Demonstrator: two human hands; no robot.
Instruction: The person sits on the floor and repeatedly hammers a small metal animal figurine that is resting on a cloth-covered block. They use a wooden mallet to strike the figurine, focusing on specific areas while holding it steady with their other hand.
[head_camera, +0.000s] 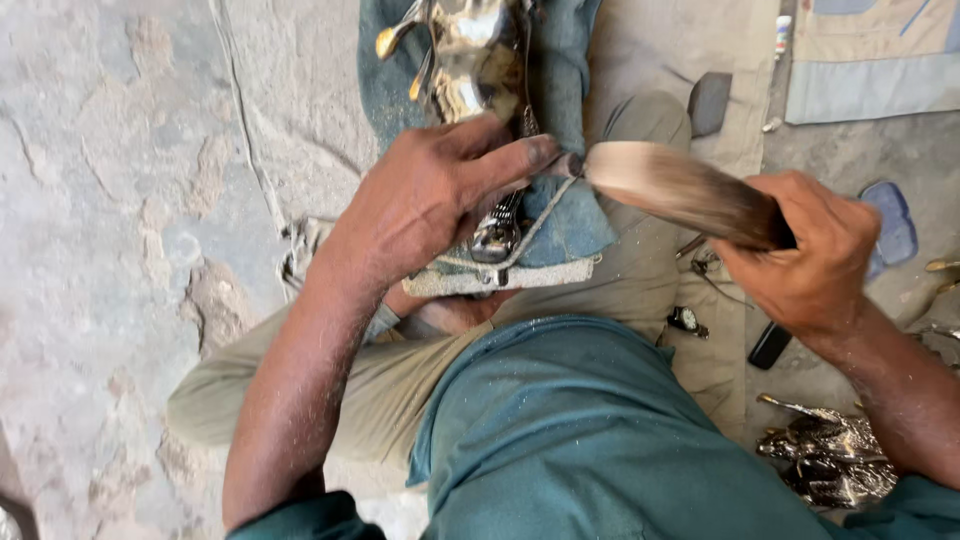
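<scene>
The shiny metal figure (470, 60) lies on blue cloth (575, 215) at top centre of the frame. My left hand (420, 200) presses flat on it, fingers spread; my right hand (810, 255) grips a brush (680, 190) whose blurred bristles meet it. I judge polishing midway; darker pieces (830, 455) wait lower right.

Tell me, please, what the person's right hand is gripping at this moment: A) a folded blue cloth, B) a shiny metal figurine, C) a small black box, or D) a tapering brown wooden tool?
D: the right hand is wrapped around a tapering brown wooden tool, while the left hand presses on the shiny metal figurine lying on the blue cloth.
</scene>
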